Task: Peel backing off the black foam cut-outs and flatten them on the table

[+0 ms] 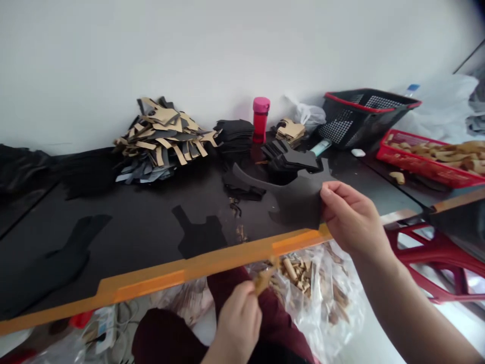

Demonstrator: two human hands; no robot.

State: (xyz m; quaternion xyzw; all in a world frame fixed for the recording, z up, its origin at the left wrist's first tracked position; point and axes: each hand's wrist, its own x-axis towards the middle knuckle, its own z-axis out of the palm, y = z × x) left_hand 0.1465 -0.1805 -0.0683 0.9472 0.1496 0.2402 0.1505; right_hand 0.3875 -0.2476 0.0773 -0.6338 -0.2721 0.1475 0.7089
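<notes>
My right hand pinches the edge of a dark grey cut piece, held up over the table's front edge. Below that edge, above my lap, my left hand is closed on a small tan scrap, which is blurred. A black cut piece lies flat near the front edge, and other black pieces lie at the left. Behind the held piece sits a stack of dark grey pieces.
A heaped pile of tan and grey pieces stands at the back, with a pink bottle, a black basket and a red tray to its right. Below the table hangs a clear bag of scraps; a red stool is at right.
</notes>
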